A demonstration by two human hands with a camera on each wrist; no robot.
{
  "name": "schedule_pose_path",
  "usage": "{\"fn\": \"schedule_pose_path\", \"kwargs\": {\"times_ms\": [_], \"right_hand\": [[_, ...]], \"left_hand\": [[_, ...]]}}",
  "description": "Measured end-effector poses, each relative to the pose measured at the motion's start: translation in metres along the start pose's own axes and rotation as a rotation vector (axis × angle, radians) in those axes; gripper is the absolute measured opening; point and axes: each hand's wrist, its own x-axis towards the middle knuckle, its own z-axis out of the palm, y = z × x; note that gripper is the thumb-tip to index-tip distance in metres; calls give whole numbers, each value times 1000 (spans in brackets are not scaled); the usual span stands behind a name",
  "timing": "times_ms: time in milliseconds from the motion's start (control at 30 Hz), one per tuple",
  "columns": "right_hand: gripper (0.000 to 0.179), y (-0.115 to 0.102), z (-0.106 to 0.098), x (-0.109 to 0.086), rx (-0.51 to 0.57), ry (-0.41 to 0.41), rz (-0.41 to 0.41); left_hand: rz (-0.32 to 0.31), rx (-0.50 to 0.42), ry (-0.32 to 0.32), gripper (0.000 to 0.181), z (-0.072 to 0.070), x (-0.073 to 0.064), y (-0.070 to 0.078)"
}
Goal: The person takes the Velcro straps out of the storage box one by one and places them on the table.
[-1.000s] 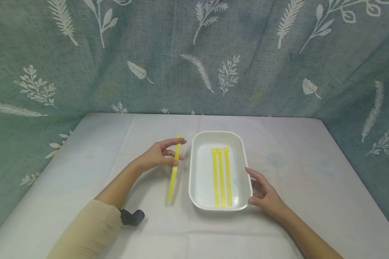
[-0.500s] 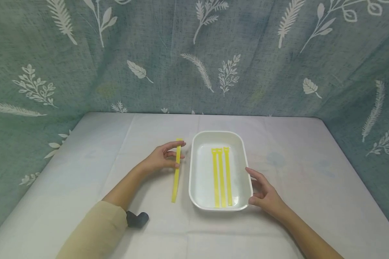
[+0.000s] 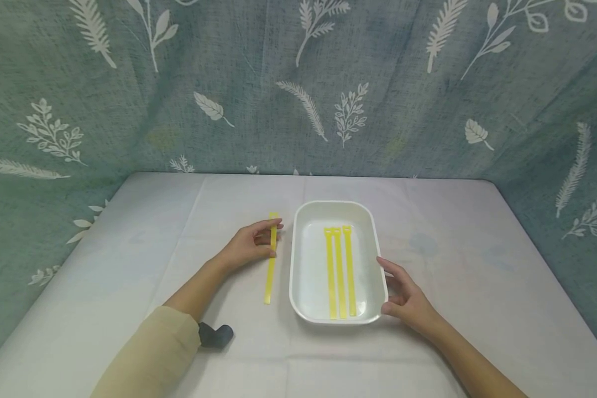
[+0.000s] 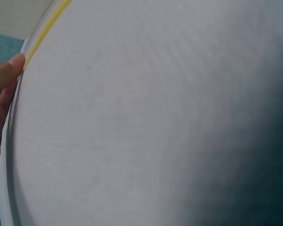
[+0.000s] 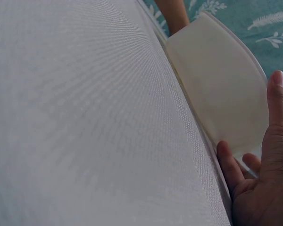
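My left hand (image 3: pixel 249 243) pinches a flat yellow cable tie (image 3: pixel 269 284) just left of the white tray (image 3: pixel 305 276). The tie stands lengthwise to me, close over the cloth, its middle partly behind the fingers. In the left wrist view, thumb and fingers (image 4: pixel 9 70) meet at the strip's end. Three matching cable ties (image 3: pixel 340 282) lie side by side in the tray, slotted heads at the far end. My right hand (image 3: pixel 413 304) rests against the tray's right side; the right wrist view has its thumb straight beside the tray wall (image 5: pixel 221 84).
A white cloth (image 3: pixel 457 237) covers the table. Behind it hangs a green leaf-patterned curtain (image 3: pixel 258 138). A dark wrist camera (image 3: pixel 216 336) sticks out from the beige left sleeve (image 3: pixel 154 348).
My left hand has shifted slightly right and lowered the cable tie toward the cloth, turning it more upright in the head view. The right hand and the tray have stayed put.
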Motion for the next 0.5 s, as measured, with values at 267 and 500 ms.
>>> {"fn": "schedule_pose_path", "kwargs": {"times_ms": [267,500], "right_hand": [[79,2,0,-1,11,2,22],[77,1,0,0,6,1,-2]], "left_hand": [[-2,199,83,71,-1,0,-1],[-105,333,107,66,-2,0,0]]}}
